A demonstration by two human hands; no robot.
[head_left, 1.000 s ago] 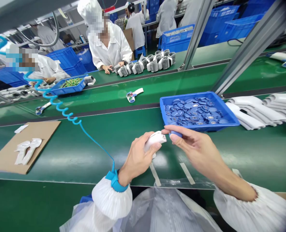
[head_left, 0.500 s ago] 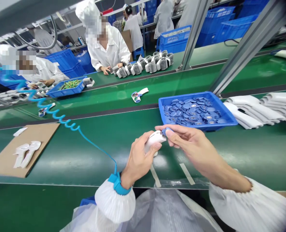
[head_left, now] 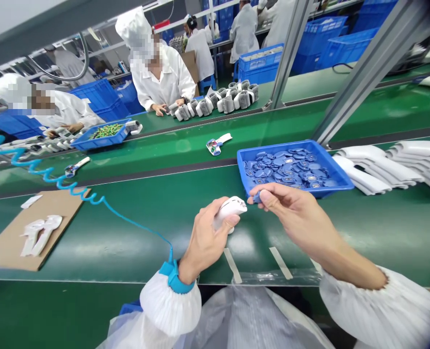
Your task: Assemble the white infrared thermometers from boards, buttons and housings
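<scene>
My left hand (head_left: 205, 237) is closed round a white plastic shell (head_left: 230, 209), held just above the green bench. A blue strap (head_left: 173, 276) with a coiled blue cord (head_left: 55, 179) sits on that wrist. My right hand (head_left: 291, 213) pinches a small blue part (head_left: 257, 196) at its fingertips, a short gap from the tip of the shell. Just beyond it stands a blue tray (head_left: 336, 169) filled with several more blue parts (head_left: 287, 169).
White shells (head_left: 382, 167) are stacked at the right. A cardboard sheet (head_left: 7, 237) with white pieces (head_left: 38, 230) lies at the left. A white device (head_left: 216, 144) rides the green belt. Across the line, people in white coats work beside blue bins (head_left: 102, 135). A slanted metal post (head_left: 360, 72) rises at the right.
My right hand brought the blue part against the shell's tip, then drew it slightly away. The device on the belt moved right. The coiled cord dropped lower.
</scene>
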